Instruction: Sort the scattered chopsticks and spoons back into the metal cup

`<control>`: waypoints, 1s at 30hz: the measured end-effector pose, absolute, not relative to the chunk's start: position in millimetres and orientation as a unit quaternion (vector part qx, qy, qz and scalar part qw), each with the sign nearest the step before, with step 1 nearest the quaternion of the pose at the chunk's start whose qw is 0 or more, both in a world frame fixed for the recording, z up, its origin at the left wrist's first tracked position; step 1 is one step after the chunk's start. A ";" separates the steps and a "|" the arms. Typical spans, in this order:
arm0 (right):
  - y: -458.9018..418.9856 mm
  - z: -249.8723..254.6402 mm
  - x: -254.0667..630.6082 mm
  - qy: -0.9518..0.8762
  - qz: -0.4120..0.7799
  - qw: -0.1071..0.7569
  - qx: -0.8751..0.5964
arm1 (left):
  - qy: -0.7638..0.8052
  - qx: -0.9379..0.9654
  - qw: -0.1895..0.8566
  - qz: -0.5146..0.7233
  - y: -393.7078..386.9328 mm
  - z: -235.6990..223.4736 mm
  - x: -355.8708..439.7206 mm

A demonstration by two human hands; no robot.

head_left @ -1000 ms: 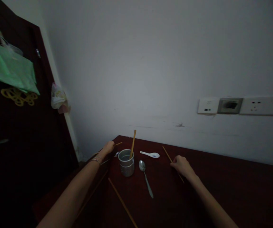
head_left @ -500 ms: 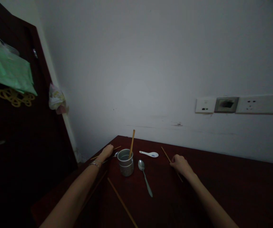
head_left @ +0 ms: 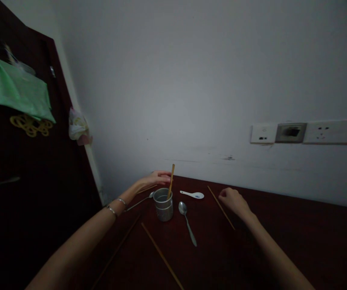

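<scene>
A grey metal cup (head_left: pixel 164 210) stands on the table with a chopstick (head_left: pixel 171 181) leaning upright in it. My left hand (head_left: pixel 158 178) is open behind the cup, its fingers stretched toward that chopstick's upper part; whether they touch it I cannot tell. My right hand (head_left: pixel 234 200) is loosely curled and holds nothing. Just left of it, a single chopstick (head_left: pixel 222 208) lies slantwise on the table. Between the hands are a white soup spoon (head_left: pixel 194 195) with a blue mark and a metal spoon (head_left: pixel 187 223).
On the dark red table (head_left: pixel 215 253), another metal spoon (head_left: pixel 139 202) and a chopstick (head_left: pixel 147 189) lie left of the cup. Nearer me are two more chopsticks, one light (head_left: pixel 161 254) and one dim (head_left: pixel 117 249). A wall (head_left: pixel 173 100) with sockets (head_left: pixel 321 133) rises behind.
My left hand has moved right, from the chopstick at the table's left to behind the cup, its fingers opening out. My right hand has come off the right-hand chopstick. The view has shifted slightly.
</scene>
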State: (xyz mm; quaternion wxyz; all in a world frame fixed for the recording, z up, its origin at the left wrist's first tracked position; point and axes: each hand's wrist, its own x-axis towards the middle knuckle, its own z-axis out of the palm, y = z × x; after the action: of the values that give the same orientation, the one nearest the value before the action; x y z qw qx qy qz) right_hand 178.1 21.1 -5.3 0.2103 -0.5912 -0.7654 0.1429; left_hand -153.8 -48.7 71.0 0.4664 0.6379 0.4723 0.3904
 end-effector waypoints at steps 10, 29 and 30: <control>6.0 9.8 171.4 -0.770 0.128 0.198 -0.593 | 0.551 0.641 0.395 0.360 -48.9 58.8 -143.3; -17.5 37.7 159.5 -0.785 0.111 0.214 -0.570 | 0.530 0.576 0.410 0.468 -45.9 64.7 -145.3; -18.4 39.0 159.2 -0.785 0.109 0.218 -0.570 | 0.528 0.575 0.401 0.480 -46.4 69.6 -145.5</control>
State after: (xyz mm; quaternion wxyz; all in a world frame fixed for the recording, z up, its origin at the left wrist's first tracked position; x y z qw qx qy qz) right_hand 159.2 -18.4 39.0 0.2177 -0.5697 -0.7849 0.1093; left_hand -145.5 -46.4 69.6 0.4006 0.5748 0.5283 0.4796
